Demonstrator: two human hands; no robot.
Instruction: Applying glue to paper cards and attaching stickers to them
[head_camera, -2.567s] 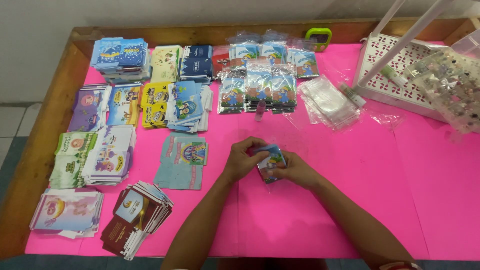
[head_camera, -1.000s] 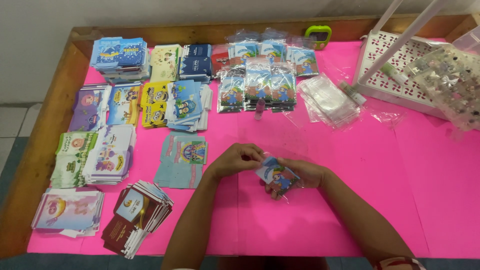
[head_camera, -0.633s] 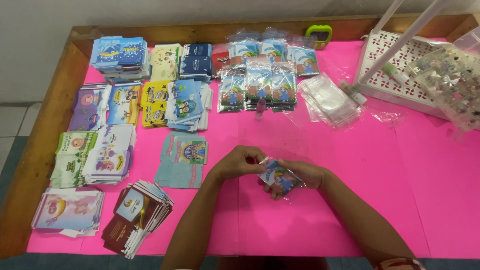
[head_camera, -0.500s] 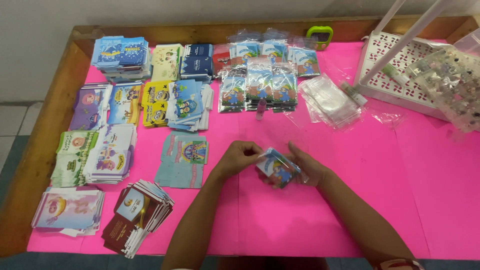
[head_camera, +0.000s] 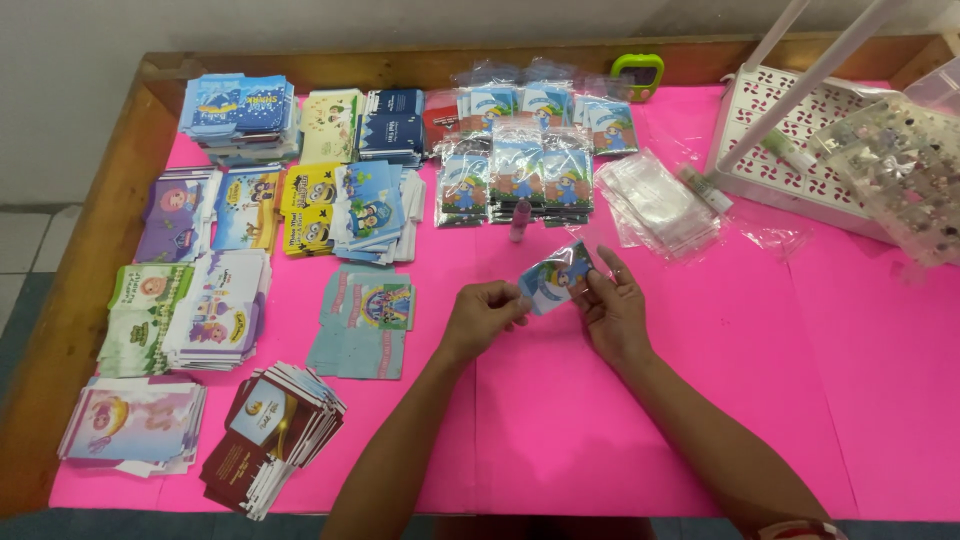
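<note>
Both hands (head_camera: 550, 310) pinch a small, tilted, blue-and-white printed packet (head_camera: 556, 278).

Card stacks (head_camera: 300, 190) lie left on the table (head_camera: 600, 420), basket (head_camera: 790, 150) right, clear bags (head_camera: 655, 200) between

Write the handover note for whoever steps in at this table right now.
Left hand: pinches the left edge of a small printed card.
Right hand: holds the card's right side, fingers open behind it.
Card is above the pink table cover, near the clear sleeves.
Done: bagged cards lie in rows at the back.
Left: this card looks unbagged; stacks of loose cards lie to the left.
</note>
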